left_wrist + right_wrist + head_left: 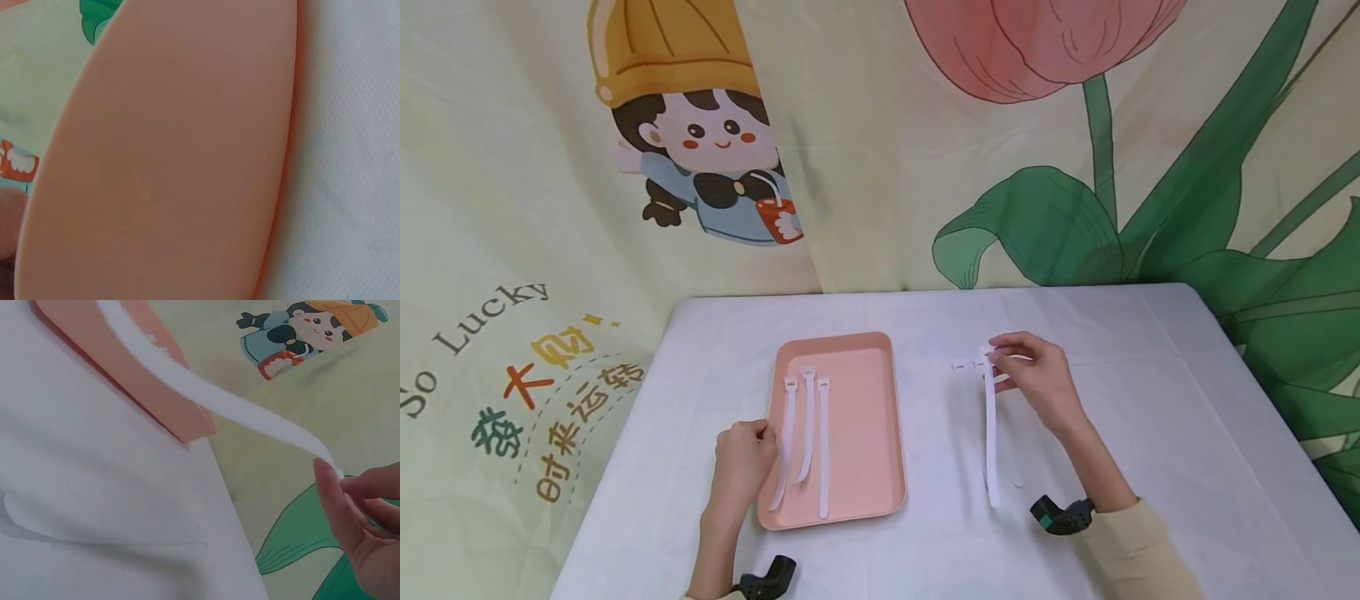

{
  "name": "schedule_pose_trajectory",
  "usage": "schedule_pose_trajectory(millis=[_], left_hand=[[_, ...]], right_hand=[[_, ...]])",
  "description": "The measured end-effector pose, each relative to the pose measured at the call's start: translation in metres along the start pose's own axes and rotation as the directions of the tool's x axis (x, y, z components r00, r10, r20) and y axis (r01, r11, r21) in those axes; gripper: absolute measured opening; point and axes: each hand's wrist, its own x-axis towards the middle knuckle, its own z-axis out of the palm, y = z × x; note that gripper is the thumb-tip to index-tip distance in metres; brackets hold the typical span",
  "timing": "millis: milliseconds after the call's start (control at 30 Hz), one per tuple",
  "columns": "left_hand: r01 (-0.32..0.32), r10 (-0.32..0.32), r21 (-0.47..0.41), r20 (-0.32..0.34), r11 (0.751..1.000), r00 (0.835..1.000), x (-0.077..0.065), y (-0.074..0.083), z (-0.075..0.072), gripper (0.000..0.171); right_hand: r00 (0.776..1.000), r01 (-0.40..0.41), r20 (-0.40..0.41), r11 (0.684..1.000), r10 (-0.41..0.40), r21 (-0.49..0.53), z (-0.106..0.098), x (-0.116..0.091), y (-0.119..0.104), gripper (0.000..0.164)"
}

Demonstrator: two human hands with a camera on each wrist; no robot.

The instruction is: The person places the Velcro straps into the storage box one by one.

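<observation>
My right hand [1033, 379] pinches the top end of a white strap [991, 442] between thumb and fingers. The strap hangs down beside the pink tray [868, 442]; the right wrist view shows it as a curved white band [219, 406]. My left hand [742, 462] has its fingers curled at the tray's left rim and grips it there. In the left wrist view the tray's outer wall [169, 150] fills the middle, with a fingertip [9, 222] at its edge. Three white straps with slotted heads, a left one [787, 442], a middle one [808, 417] and a right one [824, 450], lie lengthwise in the tray.
More white straps [958, 367] lie on the white tablecloth [1180, 400] near my right hand, hard to make out against it. A printed cloth backdrop [865, 167] with a tulip and a cartoon child hangs behind the table.
</observation>
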Motion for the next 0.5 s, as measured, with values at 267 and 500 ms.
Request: schedule_pose_trajectory(millis=[267,500], left_hand=[[0.007,-0.007,0.004,0.003,1.0,1.0,0.001,0.0,0.001,0.033],[-0.012,0.011,0.001,0.007,1.0,1.0,-0.001,0.0,-0.001,0.029]], right_hand=[[1.0,-0.002,0.026,0.998,0.001,0.062,0.021,-0.003,-0.007,0.027],[0.998,0.034,0.057,0.993,-0.041,0.112,0.043,-0.003,-0.016,0.026]])
